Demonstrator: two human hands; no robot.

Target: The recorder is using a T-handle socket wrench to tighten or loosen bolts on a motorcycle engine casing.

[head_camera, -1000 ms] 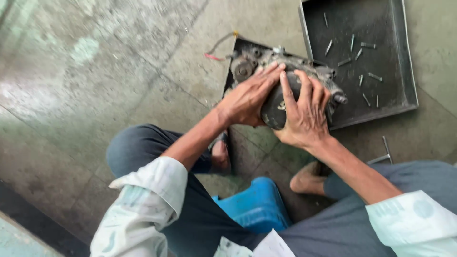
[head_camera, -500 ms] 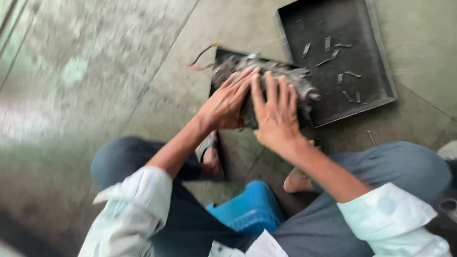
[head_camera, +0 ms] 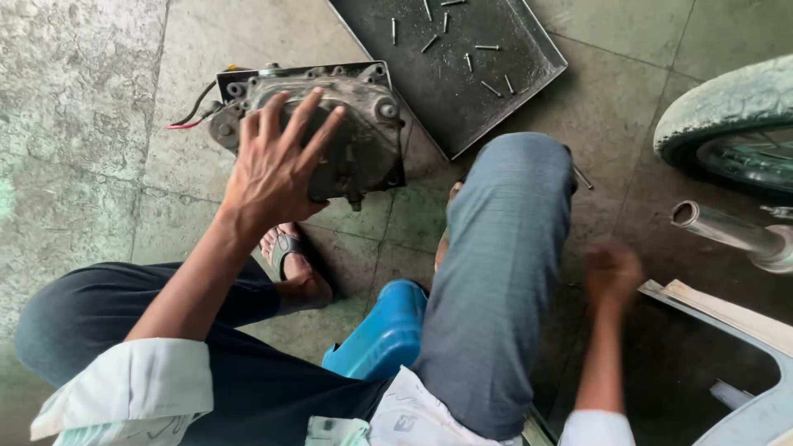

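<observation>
Seated low on a blue plastic stool [head_camera: 382,334], knees apart, tiled concrete floor [head_camera: 91,124] underneath.

Left hand [head_camera: 277,165]: fingers spread wide, palm flat on the top face of a grimy grey engine casing [head_camera: 363,140]. Nothing gripped; the hand only presses on the metal.

The casing sits on the floor just beyond the left foot, in the middle of the scene toward the far side. It lies on its broad face, rim of bolt holes showing around the edge. Red and black wires [head_camera: 192,116] trail from its left end.

Right hand [head_camera: 613,271]: motion-blurred, low on the right side beside the right knee, well apart from the casing. Cannot tell how its fingers are set or whether it holds anything.

Far right of the casing, touching or nearly touching its corner: a dark metal tray [head_camera: 529,87], loose bolts [head_camera: 462,41] scattered inside.

Left foot in a black sandal [head_camera: 289,252], just near the casing.

Right edge: part of a motorcycle tyre [head_camera: 727,103] and the open end of a chrome exhaust pipe [head_camera: 727,231] below it. A pale plastic panel [head_camera: 727,314] lies near right.
</observation>
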